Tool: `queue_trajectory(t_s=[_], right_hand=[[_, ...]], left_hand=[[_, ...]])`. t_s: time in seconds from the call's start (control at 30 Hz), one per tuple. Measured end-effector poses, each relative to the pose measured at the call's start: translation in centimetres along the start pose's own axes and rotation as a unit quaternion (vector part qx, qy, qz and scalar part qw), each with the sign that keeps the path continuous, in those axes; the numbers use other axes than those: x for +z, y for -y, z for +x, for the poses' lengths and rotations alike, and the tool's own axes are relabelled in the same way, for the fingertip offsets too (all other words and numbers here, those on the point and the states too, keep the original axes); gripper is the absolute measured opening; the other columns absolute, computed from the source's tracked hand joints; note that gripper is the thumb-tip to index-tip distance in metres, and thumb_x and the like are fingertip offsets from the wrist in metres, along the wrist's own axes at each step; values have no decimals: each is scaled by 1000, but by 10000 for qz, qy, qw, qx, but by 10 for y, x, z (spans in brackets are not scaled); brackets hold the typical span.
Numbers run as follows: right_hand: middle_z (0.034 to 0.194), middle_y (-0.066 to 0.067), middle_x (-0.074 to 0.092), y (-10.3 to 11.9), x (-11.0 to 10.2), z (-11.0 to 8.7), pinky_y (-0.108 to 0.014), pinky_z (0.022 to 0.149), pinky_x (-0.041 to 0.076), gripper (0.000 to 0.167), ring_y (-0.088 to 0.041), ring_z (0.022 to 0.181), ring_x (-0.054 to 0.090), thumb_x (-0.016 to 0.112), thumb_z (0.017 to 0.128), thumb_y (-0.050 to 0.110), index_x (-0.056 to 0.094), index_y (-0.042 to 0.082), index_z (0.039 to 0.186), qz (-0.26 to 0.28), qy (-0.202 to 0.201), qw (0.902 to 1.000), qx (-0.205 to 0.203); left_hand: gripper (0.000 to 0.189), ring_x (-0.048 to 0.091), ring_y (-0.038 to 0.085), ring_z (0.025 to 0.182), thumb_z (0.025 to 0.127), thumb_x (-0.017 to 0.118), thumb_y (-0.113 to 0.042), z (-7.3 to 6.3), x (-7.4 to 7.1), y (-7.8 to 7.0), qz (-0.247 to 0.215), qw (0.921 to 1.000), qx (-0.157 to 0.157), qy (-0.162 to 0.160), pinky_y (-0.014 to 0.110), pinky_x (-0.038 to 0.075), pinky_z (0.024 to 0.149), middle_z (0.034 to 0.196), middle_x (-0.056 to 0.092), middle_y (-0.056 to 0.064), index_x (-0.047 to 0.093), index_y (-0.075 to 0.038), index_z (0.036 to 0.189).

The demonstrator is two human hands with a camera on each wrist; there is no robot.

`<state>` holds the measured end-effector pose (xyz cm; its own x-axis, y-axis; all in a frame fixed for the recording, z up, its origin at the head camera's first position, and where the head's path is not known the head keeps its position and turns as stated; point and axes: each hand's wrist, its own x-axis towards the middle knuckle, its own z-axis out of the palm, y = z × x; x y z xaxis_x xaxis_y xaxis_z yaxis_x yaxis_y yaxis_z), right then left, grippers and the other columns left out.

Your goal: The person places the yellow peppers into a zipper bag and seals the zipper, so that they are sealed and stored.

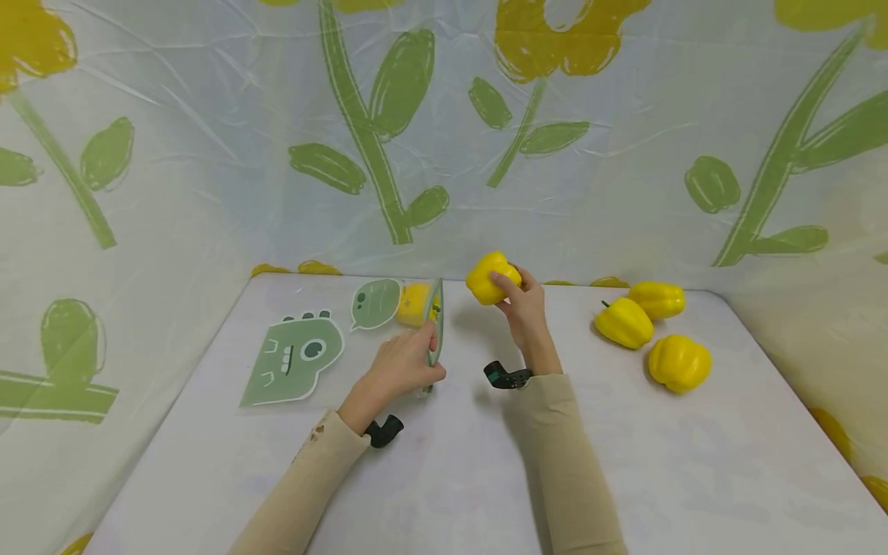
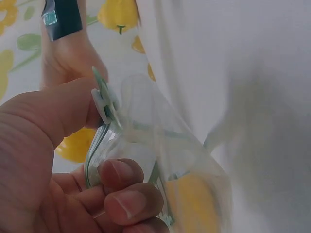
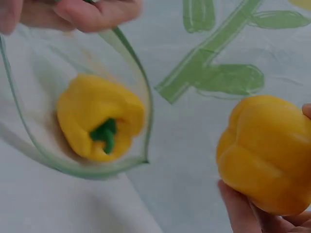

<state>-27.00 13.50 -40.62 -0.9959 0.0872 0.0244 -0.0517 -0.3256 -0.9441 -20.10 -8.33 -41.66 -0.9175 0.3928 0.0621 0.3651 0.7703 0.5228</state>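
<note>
From my end I can read no words, brands or numbers anywhere. At the far left of the table, the clear zip bag carries a printed green speech bubble; the marks and pale lines inside it are too small for me to decipher.

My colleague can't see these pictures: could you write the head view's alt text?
A person's right hand holds a yellow bell pepper beside a clear bag, whose rim the left hand grips; another pepper sits inside. Three more peppers lie at right.
</note>
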Motion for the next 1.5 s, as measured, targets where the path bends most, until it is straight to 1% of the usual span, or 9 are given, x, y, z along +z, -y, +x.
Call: queue_trajectory(t_s=[0.23,0.43,0.57,0.7,0.9,1.03,1.13,1.23,1.5], right_hand=[[137,-12,53,-30,9,5,-32,103,43,62,-23,118,54,72,88,11,45,9,144,-277,65,9996,27],[147,-12,43,-51,12,9,-30,101,44,70,-23,127,48,73,84,-1,42,9,146,-469,304,9972,494],[147,-13,43,-63,14,10,-26,97,46,71,-22,122,49,72,83,-3,42,9,146,-378,391,9951,821],[144,-11,45,-72,14,10,-30,98,44,70,-22,117,51,72,84,0,39,10,145,-360,580,9935,916],[144,-9,45,-76,14,10,-37,106,37,74,-24,122,49,77,81,3,37,8,143,-1353,1189,9825,475],[142,-16,47,-74,17,11,-33,101,41,75,-26,116,53,73,78,-9,34,4,141,-1266,1516,9796,365],[140,-20,49,-73,18,14,-28,94,44,74,-23,110,55,71,77,-14,32,3,137,-1222,1681,9772,424],[140,-22,50,-73,18,19,-28,92,45,74,-22,107,56,69,76,-16,31,2,136,-1317,1876,9720,521],[141,-23,49,-73,17,34,-38,105,38,75,-26,113,56,70,76,-12,29,4,136,-1739,2215,9557,858]], left_hand=[[32,46,16,52,76,75,-18,0,-1,-2,18,10000,72,-35,29,34,50,65,46,0,47,-14,91],[32,45,15,52,75,75,-18,0,-2,-1,62,9998,168,-66,29,33,50,64,45,-1,46,-15,90],[33,45,15,53,74,75,-18,1,-1,1,102,9996,253,-75,29,33,50,64,44,-2,46,-16,89],[32,45,15,54,73,74,-17,2,-1,4,185,9993,328,-28,29,33,50,63,43,-3,45,-17,88],[29,44,13,54,73,73,-16,1,-2,6,283,9987,431,12,28,33,50,63,45,-3,47,-17,87],[29,43,13,54,72,72,-16,3,-3,6,359,9980,519,5,28,32,51,62,44,-4,48,-17,88],[30,43,13,54,72,72,-17,4,-2,7,376,9978,544,67,28,32,51,61,42,-5,48,-18,88],[30,43,13,54,71,72,-17,3,-1,9,385,9976,568,121,28,31,51,61,42,-5,47,-19,88],[29,43,13,54,70,70,-16,3,1,8,353,9971,655,156,28,31,51,59,41,-6,47,-19,87]])
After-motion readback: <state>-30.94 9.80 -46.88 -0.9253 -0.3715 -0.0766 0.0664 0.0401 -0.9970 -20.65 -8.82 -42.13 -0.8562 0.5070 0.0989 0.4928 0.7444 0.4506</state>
